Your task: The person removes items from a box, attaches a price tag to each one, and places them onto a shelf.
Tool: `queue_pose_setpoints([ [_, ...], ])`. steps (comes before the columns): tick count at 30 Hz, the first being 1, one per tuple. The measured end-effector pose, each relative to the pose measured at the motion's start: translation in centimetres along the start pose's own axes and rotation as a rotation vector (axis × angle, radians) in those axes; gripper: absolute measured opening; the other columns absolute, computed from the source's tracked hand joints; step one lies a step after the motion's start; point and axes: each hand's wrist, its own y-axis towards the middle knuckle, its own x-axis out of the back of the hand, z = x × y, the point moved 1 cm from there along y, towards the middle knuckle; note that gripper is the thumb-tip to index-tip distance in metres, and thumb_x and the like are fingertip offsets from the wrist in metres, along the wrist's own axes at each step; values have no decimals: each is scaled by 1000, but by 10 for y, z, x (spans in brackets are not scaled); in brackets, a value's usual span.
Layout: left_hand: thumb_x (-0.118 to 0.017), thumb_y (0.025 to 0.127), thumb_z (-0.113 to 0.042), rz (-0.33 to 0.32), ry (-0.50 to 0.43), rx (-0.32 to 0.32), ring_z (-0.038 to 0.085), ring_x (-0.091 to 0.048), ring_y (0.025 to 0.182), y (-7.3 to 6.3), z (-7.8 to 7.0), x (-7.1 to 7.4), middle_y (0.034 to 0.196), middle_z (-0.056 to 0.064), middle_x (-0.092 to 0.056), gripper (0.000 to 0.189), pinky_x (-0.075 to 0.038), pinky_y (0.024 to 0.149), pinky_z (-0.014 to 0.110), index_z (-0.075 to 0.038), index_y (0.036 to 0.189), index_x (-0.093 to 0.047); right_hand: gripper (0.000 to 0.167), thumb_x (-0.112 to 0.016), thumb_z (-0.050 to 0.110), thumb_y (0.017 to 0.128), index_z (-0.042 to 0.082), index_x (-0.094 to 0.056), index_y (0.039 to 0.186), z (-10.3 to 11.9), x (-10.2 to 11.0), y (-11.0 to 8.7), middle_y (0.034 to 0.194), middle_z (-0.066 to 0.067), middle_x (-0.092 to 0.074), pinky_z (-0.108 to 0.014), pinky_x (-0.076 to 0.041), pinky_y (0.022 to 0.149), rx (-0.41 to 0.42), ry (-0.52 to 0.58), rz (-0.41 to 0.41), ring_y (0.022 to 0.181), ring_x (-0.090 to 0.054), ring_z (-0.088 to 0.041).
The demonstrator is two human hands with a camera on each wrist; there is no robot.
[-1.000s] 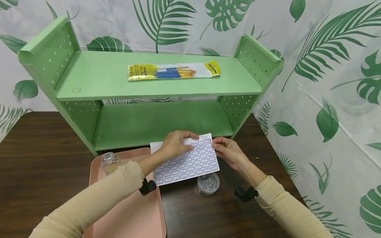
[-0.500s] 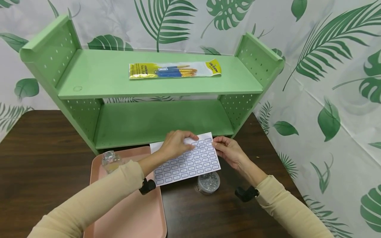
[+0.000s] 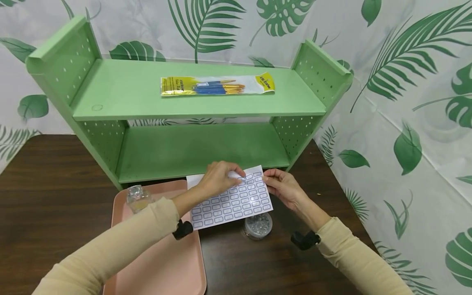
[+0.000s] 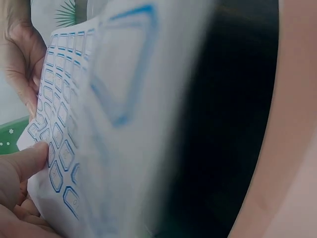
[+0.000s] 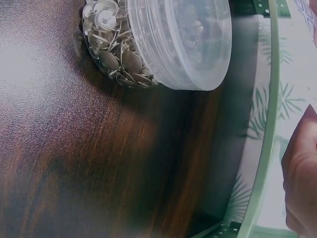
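Observation:
A white sheet of sticker labels (image 3: 232,203), printed with rows of blue-bordered rectangles, is held up between both hands. My left hand (image 3: 215,180) reaches over its upper part, thumb and forefinger pinching near the top edge; in the left wrist view the thumb (image 4: 34,156) presses on the printed face, and the sheet bends there. At the upper right corner my right hand (image 3: 284,187) pinches the sheet between thumb and fingers. Just below the sheet's lower edge stands a clear round jar (image 3: 258,227); the right wrist view shows silvery thumbtacks (image 5: 116,57) inside it.
A pink tray (image 3: 158,262) lies under the left forearm, with a clear glass bottle (image 3: 138,199) at its far left corner. Behind the hands stands a green two-level shelf (image 3: 199,108), bearing a packet of paintbrushes (image 3: 217,85) on top. The table (image 3: 258,270) is dark wood.
The left forefinger has come down closer to the thumb at the sheet's top edge, and the paper buckles slightly there. The right hand stays at its corner.

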Motion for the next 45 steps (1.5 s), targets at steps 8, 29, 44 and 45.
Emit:
queue_pose_setpoints([
  [8,-73,80,-12,61,-50,3,13,-56,78,1,4,1,107,3,-70,18,-43,78,30,-15,97,-73,9,-51,-4,93,5,-52,93,-2,2,1,81,2,-60,-18,-51,65,4,1,-9,73,-61,-6],
  [29,-58,89,-1,175,-140,14,13,-59,83,0,5,5,107,6,-69,20,-41,71,24,-9,105,-69,9,-51,-5,93,4,-52,93,-5,3,4,79,3,-59,-17,-51,65,3,-32,-43,73,-60,-5],
  [44,-55,88,2,205,-175,5,11,-56,76,-1,8,5,107,6,-69,26,-40,67,23,-9,107,-68,7,-52,-4,92,3,-52,94,-9,4,5,79,2,-58,-18,-51,65,-4,-52,-64,73,-59,-5],
  [45,-55,87,3,208,-173,3,11,-55,75,-1,7,5,107,7,-69,26,-39,67,23,-9,107,-68,7,-52,-4,92,3,-52,94,-9,4,5,79,3,-58,-18,-51,65,-2,-52,-62,73,-59,-5],
])
